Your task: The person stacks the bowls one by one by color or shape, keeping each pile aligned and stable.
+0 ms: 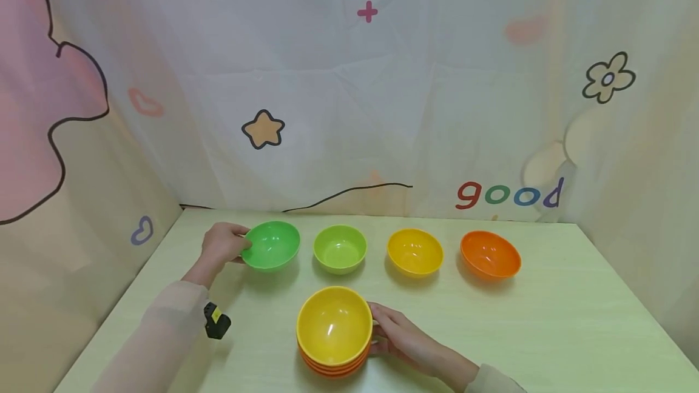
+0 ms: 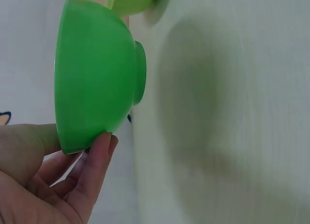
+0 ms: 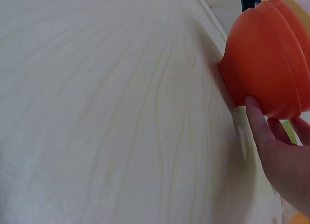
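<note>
Pale bench (image 1: 573,320) beneath, the left hand's grip (image 1: 222,244) pinches the green bowl (image 1: 272,247) by its left edge, beyond and left of the bowl stack (image 1: 334,331), which the right hand's loosely spread grip (image 1: 406,337) touches.

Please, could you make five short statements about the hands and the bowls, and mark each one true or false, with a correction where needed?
1. The left hand holds the green bowl. True.
2. The right hand touches nothing. False: it touches the bowl stack.
3. The stack's top bowl is yellow. True.
4. In the head view, the back row's rightmost bowl is blue. False: it is the orange bowl.
5. The lime bowl is between the green bowl and the lone yellow bowl. True.
</note>
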{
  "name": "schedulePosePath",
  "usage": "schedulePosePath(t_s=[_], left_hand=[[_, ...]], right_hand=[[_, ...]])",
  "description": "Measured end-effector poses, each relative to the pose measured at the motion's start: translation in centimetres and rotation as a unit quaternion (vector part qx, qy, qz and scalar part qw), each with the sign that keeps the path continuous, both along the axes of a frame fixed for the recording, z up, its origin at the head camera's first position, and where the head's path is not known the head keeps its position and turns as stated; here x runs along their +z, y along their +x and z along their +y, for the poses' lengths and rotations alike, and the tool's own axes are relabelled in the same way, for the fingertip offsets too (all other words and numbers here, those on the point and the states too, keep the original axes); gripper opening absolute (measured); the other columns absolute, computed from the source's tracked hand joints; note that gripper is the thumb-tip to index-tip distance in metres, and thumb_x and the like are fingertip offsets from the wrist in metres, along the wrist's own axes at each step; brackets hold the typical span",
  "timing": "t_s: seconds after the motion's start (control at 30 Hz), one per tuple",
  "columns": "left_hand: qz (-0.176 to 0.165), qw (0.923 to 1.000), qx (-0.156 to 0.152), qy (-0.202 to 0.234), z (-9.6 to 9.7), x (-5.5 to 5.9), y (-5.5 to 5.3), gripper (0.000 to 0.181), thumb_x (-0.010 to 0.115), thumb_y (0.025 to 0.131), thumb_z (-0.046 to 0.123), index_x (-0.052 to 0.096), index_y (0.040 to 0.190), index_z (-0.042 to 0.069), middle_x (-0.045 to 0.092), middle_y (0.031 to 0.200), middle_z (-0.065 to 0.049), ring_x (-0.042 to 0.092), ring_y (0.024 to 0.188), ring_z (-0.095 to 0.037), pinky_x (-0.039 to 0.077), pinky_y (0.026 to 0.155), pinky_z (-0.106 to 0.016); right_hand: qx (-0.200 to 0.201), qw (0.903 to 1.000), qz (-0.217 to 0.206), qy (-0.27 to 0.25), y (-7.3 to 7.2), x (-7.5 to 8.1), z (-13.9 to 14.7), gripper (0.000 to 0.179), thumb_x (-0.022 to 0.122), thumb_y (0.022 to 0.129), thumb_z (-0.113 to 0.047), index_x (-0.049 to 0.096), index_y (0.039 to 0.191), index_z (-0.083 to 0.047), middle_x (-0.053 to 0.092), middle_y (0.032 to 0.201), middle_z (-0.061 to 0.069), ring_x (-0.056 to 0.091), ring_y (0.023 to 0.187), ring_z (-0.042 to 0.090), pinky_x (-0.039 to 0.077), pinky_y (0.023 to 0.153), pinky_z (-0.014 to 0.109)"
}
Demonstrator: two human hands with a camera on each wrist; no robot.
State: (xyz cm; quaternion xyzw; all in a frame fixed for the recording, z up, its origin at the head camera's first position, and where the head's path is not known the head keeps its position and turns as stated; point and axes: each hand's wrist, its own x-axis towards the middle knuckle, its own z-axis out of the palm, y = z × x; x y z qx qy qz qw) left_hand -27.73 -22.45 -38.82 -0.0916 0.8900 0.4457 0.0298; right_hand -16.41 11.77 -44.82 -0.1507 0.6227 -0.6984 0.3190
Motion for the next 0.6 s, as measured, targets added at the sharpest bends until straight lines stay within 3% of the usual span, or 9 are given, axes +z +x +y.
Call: schedulePosePath(t_s=[0.6], left_hand=[[0.034,0.9939,-0.104,-0.013,3.3,4.0,2.2,0.036,0.054,0.078,-0.003,0.060,0.114,-0.008,0.064,0.099,-0.025,0.064,0.062,-0.013,0.056,0.056,-0.028]], right_hand=[[-0.001,1.0000,0.005,-0.007,0.0,-0.2,0.0,0.067,0.038,0.097,-0.044,0.024,0.143,0.003,0.036,0.141,0.021,0.051,0.115,0.024,0.050,0.089,0.039]])
